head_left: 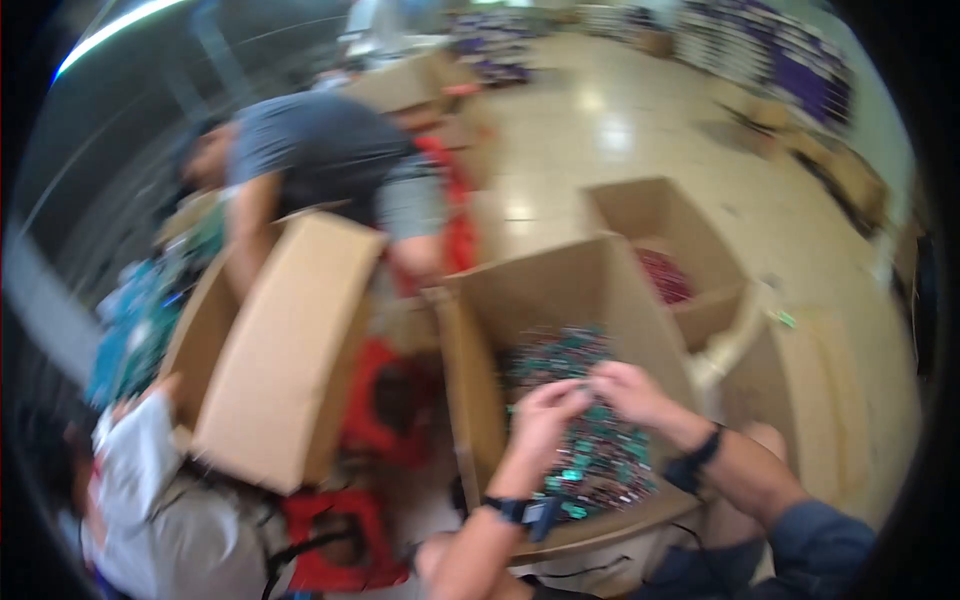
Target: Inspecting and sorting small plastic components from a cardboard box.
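Observation:
Both hands meet over an open cardboard box (530, 285) in front of me. A heap of small shiny pieces (610, 455), green and reddish-brown, lies in it; their kind is too small and blurred to tell. My left hand (545, 412) has its fingers closed in a pinch. Close beside it, with the fingertips almost touching, my right hand (628, 392) is pinched too. Whatever sits between the fingertips is tiny and hard to make out. Each wrist wears a dark band.
Behind the box stands another carton (690, 215) with red pieces (665, 277). To the left, a person in dark blue (320, 145) bends over a tall carton (290, 350); another in white (190, 530) touches it. Red stools (345, 540) stand between us. Stacked goods (770, 60) line the far wall.

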Tool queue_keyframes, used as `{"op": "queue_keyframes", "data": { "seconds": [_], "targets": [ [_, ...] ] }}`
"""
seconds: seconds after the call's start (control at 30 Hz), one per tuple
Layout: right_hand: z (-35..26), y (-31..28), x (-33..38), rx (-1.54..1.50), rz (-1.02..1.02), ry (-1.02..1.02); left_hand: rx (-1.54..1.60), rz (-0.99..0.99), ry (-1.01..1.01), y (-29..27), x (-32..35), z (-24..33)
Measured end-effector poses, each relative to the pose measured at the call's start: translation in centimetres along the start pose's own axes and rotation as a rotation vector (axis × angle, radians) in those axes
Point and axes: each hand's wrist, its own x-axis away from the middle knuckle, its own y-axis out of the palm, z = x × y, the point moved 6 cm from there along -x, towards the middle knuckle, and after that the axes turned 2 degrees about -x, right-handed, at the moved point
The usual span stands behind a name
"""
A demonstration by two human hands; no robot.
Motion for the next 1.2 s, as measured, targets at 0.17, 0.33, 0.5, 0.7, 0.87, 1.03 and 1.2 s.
{"op": "queue_keyframes", "data": {
  "seconds": [0.17,0.33,0.5,0.7,0.87,1.03,1.2],
  "targets": [
    [0.3,-1.8,0.8,0.069,0.100,-0.022,0.260,-0.063,-0.046,0.7,-2.0,-2.1],
    [-0.7,-3.0,1.8,0.094,0.133,-0.060,0.274,-0.063,-0.094,1.3,-2.5,-3.6],
    [-0.3,-3.6,1.3,0.002,0.052,-0.018,0.309,-0.096,-0.106,1.5,-2.2,-3.5],
    [-0.2,-3.2,1.5,0.145,-0.005,0.006,0.301,-0.073,-0.092,1.0,-1.9,-3.9],
    [-2.6,-2.5,3.0,0.454,0.207,-0.255,-0.019,-0.010,0.074,1.2,-2.1,-3.0],
    [-1.4,-2.1,1.9,0.426,0.193,-0.121,0.047,0.009,0.033,0.9,-2.1,-3.2],
    [-1.1,-3.2,1.4,0.369,0.208,-0.061,0.142,0.031,-0.001,1.3,-2.0,-3.7]
  ]
}}
